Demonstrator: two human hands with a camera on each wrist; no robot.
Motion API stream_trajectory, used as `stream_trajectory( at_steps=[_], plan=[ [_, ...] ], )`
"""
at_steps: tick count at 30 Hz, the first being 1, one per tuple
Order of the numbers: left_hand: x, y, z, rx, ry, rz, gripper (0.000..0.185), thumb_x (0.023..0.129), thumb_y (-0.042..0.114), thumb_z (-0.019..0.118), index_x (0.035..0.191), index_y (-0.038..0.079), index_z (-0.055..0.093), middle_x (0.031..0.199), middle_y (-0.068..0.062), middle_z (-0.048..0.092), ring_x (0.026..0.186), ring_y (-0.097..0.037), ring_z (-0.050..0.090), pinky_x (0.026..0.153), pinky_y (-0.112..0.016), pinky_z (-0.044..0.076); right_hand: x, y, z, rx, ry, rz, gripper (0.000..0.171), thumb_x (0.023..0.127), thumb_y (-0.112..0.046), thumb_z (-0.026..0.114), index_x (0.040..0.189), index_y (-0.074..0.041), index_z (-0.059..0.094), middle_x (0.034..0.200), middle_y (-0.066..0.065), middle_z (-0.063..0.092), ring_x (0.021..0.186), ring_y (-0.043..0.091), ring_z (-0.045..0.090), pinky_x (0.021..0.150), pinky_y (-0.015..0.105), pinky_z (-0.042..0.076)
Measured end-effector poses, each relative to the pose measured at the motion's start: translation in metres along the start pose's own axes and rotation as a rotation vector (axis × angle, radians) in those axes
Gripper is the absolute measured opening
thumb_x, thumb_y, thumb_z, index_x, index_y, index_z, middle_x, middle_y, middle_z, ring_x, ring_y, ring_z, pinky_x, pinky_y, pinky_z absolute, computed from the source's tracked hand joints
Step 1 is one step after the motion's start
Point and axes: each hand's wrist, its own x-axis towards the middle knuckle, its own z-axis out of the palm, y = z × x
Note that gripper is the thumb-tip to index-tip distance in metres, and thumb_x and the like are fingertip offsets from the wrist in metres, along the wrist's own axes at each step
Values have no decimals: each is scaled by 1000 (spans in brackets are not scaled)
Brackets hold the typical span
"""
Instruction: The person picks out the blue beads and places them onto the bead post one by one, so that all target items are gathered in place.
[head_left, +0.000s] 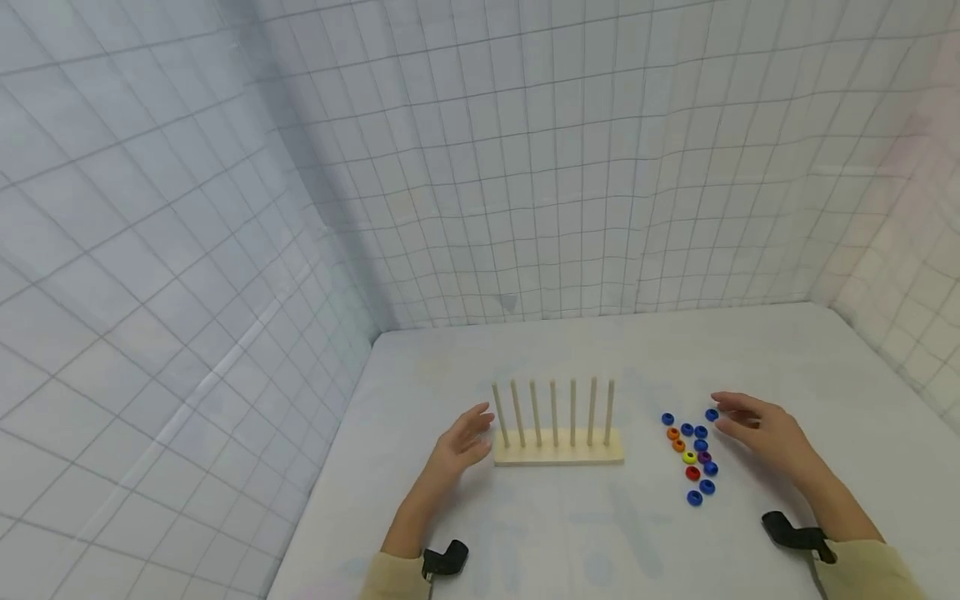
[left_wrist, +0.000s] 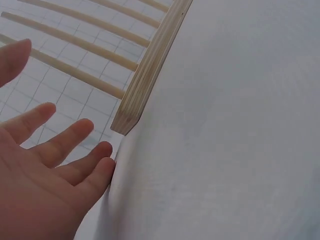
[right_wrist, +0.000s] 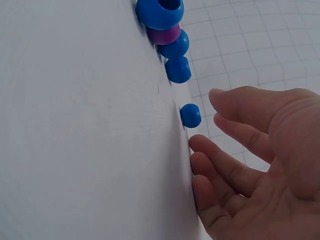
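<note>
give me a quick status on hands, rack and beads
Left hand open beside rack, not touching. Right hand open, fingertips near the far blue bead, holding nothing. All pegs bare. Nothing in the way.

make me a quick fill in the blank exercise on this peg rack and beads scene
1. The wooden rack carries ___ upright pegs.
2. Every peg on the rack is ___ of beads.
3. The left hand is open beside the rack's ___ end.
4. The bead nearest the right hand fingertips is ___ in colour.

Missing words: seven; bare; left; blue
</note>
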Motion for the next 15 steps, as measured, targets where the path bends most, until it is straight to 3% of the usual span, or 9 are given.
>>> stream_trajectory(
  at_steps=[6,11,15],
  plan=[
    [4,-8,11,191,-31,-21,61,98,21,68,153,13,43,154,-11,44,146,-28,33,118,-47,25,1,4,1,-44,15,-10,48,99,-34,66,138,-7,59,132,21,61,112,38,58,81,33,52],
    [4,-10,16,276,-8,-49,63,96,25,70,151,9,45,155,-12,42,147,-31,29,117,-51,24,6,2,3,-54,-16,-16,44,97,-31,68,133,-6,63,129,21,62,109,37,58,83,43,52],
    [7,-7,18,319,-33,-60,64,98,28,68,153,10,42,157,-12,38,148,-32,26,117,-52,24,12,-1,2,-104,-24,-9,38,95,-25,72,129,-7,67,123,20,63,104,35,59,80,47,51]
  ],
)
